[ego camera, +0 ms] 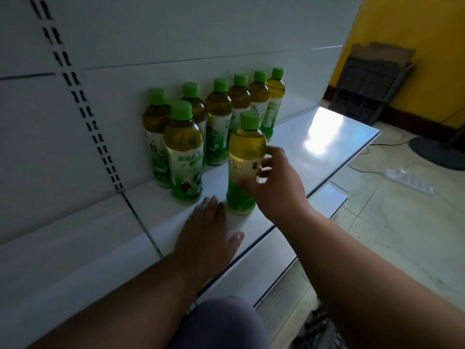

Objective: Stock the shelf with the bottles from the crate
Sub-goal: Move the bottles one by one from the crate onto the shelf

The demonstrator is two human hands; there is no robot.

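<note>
While right hand (274, 180) has its grip curled round the front bottle (245, 165) at label height, bottle stands upright on shelf (314, 142). Full, prob. weighty w/ slick plastic; hold mid-body. Left hand (208, 230) lies flat just beside. Seven more bottles (219, 122) beyond, by back wall.

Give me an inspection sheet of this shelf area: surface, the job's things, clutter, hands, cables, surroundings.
Surface: white metal shelf, glare at its right end.
Job's things: eight green-capped tea bottles upright; six in the back row, one front-left bottle, one front-right bottle.
Clutter: nothing seen on the shelf.
Hands: left hand flat on the shelf; right hand with fingers at the front-right bottle, grip blurred.
Cables: white power strip and cords on the floor.
Surroundings: yellow wall, dark crates, tiled floor.
</note>
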